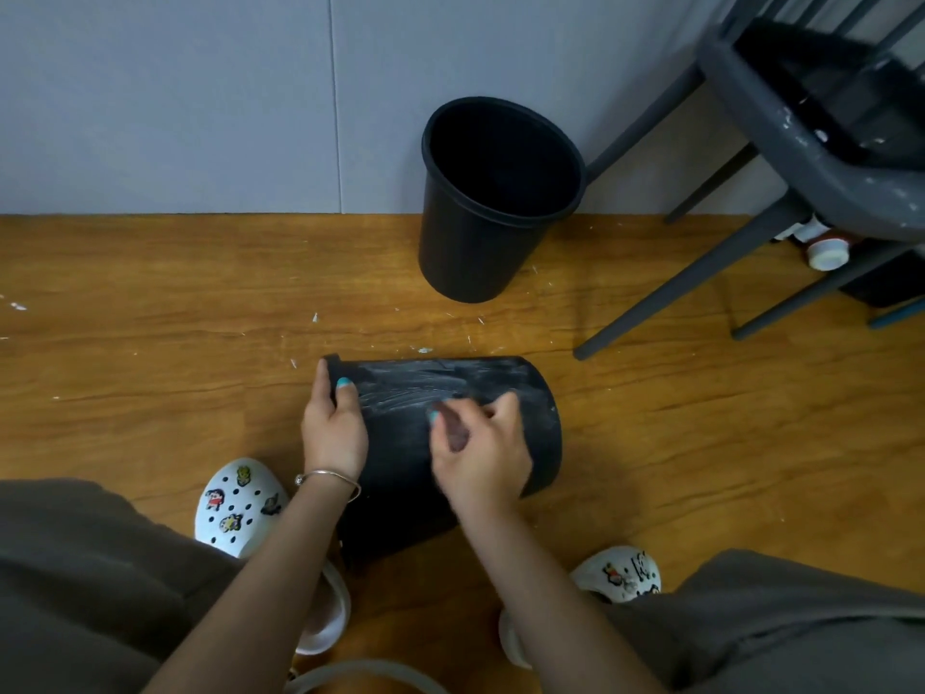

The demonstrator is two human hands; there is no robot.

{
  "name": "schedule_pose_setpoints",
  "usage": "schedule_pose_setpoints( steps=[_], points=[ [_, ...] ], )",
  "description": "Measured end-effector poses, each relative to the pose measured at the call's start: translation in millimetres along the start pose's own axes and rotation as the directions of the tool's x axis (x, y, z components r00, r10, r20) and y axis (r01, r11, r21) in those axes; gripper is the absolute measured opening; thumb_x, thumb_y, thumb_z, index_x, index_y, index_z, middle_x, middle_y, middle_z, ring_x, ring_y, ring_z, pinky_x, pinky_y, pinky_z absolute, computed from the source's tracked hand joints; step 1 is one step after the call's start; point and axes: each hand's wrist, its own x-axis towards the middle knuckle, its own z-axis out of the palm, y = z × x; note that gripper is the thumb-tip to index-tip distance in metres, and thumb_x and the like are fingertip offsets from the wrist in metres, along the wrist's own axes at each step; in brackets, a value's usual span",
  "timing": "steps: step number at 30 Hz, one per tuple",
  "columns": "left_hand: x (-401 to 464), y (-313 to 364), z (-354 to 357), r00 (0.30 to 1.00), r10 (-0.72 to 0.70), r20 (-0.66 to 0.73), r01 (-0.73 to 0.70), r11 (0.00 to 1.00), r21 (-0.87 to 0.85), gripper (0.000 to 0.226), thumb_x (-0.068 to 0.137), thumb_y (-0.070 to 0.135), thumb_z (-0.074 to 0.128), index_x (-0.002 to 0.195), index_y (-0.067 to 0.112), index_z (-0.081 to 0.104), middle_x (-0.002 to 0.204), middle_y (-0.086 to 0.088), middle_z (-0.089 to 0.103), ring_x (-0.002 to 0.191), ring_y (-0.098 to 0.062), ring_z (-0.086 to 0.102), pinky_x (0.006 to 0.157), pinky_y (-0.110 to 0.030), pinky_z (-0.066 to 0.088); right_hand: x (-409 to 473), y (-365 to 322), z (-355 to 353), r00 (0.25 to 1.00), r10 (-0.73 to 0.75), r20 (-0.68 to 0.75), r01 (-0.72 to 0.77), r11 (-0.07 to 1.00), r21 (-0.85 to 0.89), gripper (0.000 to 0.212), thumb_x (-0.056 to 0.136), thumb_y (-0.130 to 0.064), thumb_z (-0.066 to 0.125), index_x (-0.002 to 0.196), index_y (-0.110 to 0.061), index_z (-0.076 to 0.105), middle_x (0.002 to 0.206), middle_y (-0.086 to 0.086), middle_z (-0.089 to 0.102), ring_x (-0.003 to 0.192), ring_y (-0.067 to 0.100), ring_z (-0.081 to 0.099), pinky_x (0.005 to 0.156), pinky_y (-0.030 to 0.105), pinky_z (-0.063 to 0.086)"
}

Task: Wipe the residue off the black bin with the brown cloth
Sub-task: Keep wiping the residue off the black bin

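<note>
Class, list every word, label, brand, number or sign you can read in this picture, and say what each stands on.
No readable text anywhere.
White clogs: cartoon charms only, no lettering legible.
Container under the chair: any label is too small and blurred to read.
Black bins: no markings.

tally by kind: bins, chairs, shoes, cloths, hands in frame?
Black bins: 2, upright bin and lying bin
Chairs: 1, grey chair
White shoes: 2
Cloths: 1, brown cloth, blurred
Hands: 2, left hand, right hand
Total: 8
</note>
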Motion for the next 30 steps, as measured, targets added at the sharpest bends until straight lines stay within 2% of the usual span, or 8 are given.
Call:
schedule_pose_setpoints(
  steps=[4, 9, 12, 14, 17, 21, 26, 30],
  points=[
    [-3, -4, -3, 1.000, 0.003, 0.014, -0.002, 1.000, -0.016, 0.049, 0.102, 0.011, 0.038, 0.149, 0.011, 0.025, 0.076, 0.022, 0.031, 0.042, 0.028, 0.035, 0.049, 0.006, 0.029, -9, 7, -1, 0.954, -0.274, 0.122, 0.268, 0.961, 0.060, 0.027, 0.081, -0.052, 0.062, 0.101, -0.035, 0.070, 0.098, -0.006, 0.047, 0.078, 0.008, 0.048, 0.056, 0.021, 0.045],
    [-1, -4, 3, 1.000, -0.011, 0.013, 0.012, 0.998, -0.061, 0.049, 0.102, 0.013, 0.038, 0.149, 0.014, 0.026, 0.096, 0.021, 0.042, 0.047, 0.028, 0.039, 0.050, 0.008, 0.027, 12, 28, -11, 0.991, 0.135, -0.003, -0.135, 0.989, -0.068, 0.028, 0.084, -0.051, 0.063, 0.106, -0.033, 0.068, 0.101, -0.006, 0.040, 0.082, 0.011, 0.047, 0.052, 0.020, 0.031],
    [0, -8, -1, 1.000, -0.008, 0.000, 0.008, 0.999, -0.044, 0.049, 0.102, 0.014, 0.039, 0.149, 0.015, 0.028, 0.092, 0.021, 0.046, 0.057, 0.017, 0.043, 0.053, 0.007, 0.029, -17, -21, 0, 0.998, -0.045, 0.050, 0.045, 0.999, 0.000, 0.024, 0.081, -0.050, 0.066, 0.101, -0.037, 0.066, 0.102, -0.005, 0.045, 0.082, 0.010, 0.049, 0.058, 0.024, 0.044],
    [3, -12, -4, 1.000, -0.005, 0.005, 0.005, 0.999, -0.038, 0.049, 0.101, 0.014, 0.040, 0.149, 0.017, 0.028, 0.121, 0.009, 0.054, 0.085, 0.016, 0.045, 0.068, 0.006, 0.030, -29, -28, 3, 0.970, -0.221, 0.104, 0.216, 0.975, 0.054, 0.022, 0.077, -0.048, 0.071, 0.096, -0.039, 0.070, 0.097, -0.007, 0.047, 0.077, 0.009, 0.051, 0.054, 0.023, 0.043],
    [3, -10, -4, 0.999, -0.021, 0.038, 0.023, 0.998, -0.058, 0.051, 0.101, 0.016, 0.041, 0.150, 0.017, 0.027, 0.151, 0.003, 0.034, 0.127, 0.000, 0.034, 0.094, -0.006, 0.022, -1, 10, -10, 0.985, -0.078, 0.156, 0.078, 0.997, 0.005, 0.022, 0.080, -0.053, 0.068, 0.099, -0.042, 0.069, 0.098, -0.013, 0.041, 0.081, 0.007, 0.050, 0.057, 0.019, 0.035],
    [0, -7, 0, 0.998, -0.034, 0.045, 0.040, 0.991, -0.131, 0.050, 0.101, 0.013, 0.042, 0.149, 0.018, 0.029, 0.129, 0.015, 0.043, 0.081, 0.017, 0.048, 0.067, 0.007, 0.031, 12, 20, -16, 0.994, 0.104, 0.037, -0.101, 0.991, -0.090, 0.026, 0.083, -0.052, 0.065, 0.105, -0.037, 0.068, 0.105, -0.006, 0.042, 0.086, 0.010, 0.048, 0.056, 0.021, 0.033],
    [6, -8, -4, 0.998, -0.044, 0.037, 0.050, 0.982, -0.180, 0.049, 0.100, 0.013, 0.043, 0.148, 0.018, 0.032, 0.144, 0.006, 0.039, 0.125, -0.005, 0.037, 0.096, -0.015, 0.027, -31, -20, -4, 0.943, -0.281, 0.180, 0.269, 0.959, 0.088, 0.025, 0.079, -0.050, 0.068, 0.102, -0.041, 0.069, 0.100, -0.009, 0.043, 0.083, 0.005, 0.045, 0.060, 0.018, 0.040],
    [7, -7, -2, 0.998, -0.044, 0.045, 0.054, 0.973, -0.227, 0.051, 0.100, 0.012, 0.044, 0.148, 0.017, 0.031, 0.152, 0.001, 0.032, 0.139, -0.013, 0.029, 0.102, -0.016, 0.022, -8, 28, -18, 0.982, -0.109, 0.156, 0.107, 0.994, 0.022, 0.026, 0.080, -0.053, 0.068, 0.105, -0.043, 0.069, 0.100, -0.012, 0.039, 0.085, 0.006, 0.049, 0.056, 0.013, 0.034]
  ],
)
